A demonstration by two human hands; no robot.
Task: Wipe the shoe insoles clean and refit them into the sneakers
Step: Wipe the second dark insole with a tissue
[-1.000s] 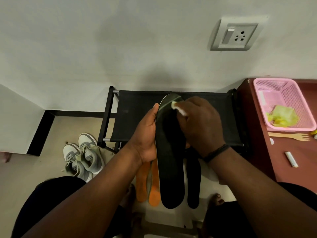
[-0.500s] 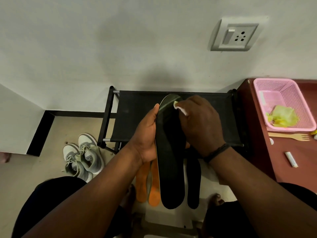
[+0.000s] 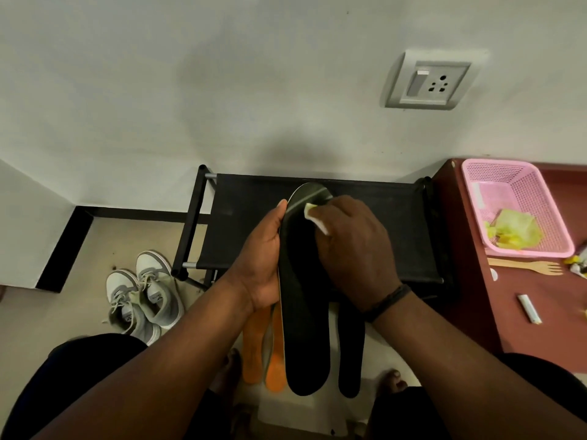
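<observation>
Hardly anything has shifted since a moment ago: the right hand [image 3: 352, 246] has crept only slightly along the toe of the black insole [image 3: 301, 300], the white wipe [image 3: 314, 215] pinched in its curled fingers and pressed to the surface. The left hand [image 3: 265, 258] grips the insole along its left edge, thumb up near the toe, holding it over the black shoe rack [image 3: 397, 223]. Three more insoles lie on the floor below: two orange ones [image 3: 254, 350] beside the left wrist and another black one [image 3: 351, 354] under the right.

To do this well, I'd say the wipe should travel in long strokes from toe to heel, with the left hand bracing from behind so the insole doesn't flex away.

The grey-and-white sneakers [image 3: 143, 296] wait on the floor by the rack's left end. On the bench at right, the pink basket [image 3: 476, 173] holds a crumpled yellow-green piece, perhaps a cloth or wrapper; a wooden fork [image 3: 524, 267] lies just outside it.
</observation>
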